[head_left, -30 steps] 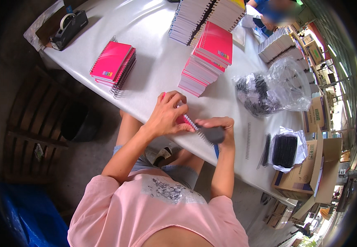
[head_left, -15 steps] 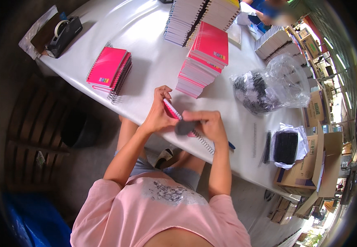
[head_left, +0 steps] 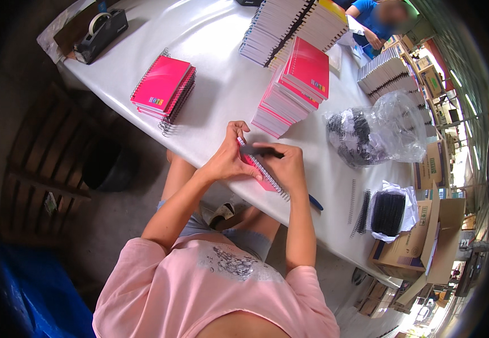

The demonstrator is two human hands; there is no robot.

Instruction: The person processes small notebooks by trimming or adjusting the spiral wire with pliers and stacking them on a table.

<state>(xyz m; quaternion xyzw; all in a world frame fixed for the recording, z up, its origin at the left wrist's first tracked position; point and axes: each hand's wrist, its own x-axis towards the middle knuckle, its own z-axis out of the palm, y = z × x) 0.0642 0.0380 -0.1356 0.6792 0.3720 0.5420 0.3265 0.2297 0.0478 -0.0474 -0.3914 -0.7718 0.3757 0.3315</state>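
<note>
My left hand [head_left: 226, 160] is closed around a pink notebook [head_left: 266, 184], tilted over the table's near edge. A wire spiral [head_left: 265, 170] runs along the notebook's holed edge, its loose end sticking out at the lower right. My right hand [head_left: 291, 171] is closed on a dark tool [head_left: 254, 150], smeared by motion, its tip over the upper end of the spiral. The tool's exact kind cannot be made out. Beyond my hands stands a tall stack of pink notebook blocks [head_left: 295, 84]. Left of it lies a small pile of spiral-bound pink notebooks [head_left: 163, 84].
On the right are a clear bag of black spirals [head_left: 357, 132], loose spirals [head_left: 360, 212], a paper-wrapped bundle [head_left: 388, 214] and an open carton [head_left: 405, 250]. A blue pen-like item [head_left: 315, 203] lies by my right forearm. A tape dispenser [head_left: 102, 35] stands far left. Across the table is another person [head_left: 367, 11].
The spiral, earlier mostly hanging free past the notebook's lower end, now lies along its edge. My right hand and the dark tool have moved up along that edge. The view has shifted slightly.
</note>
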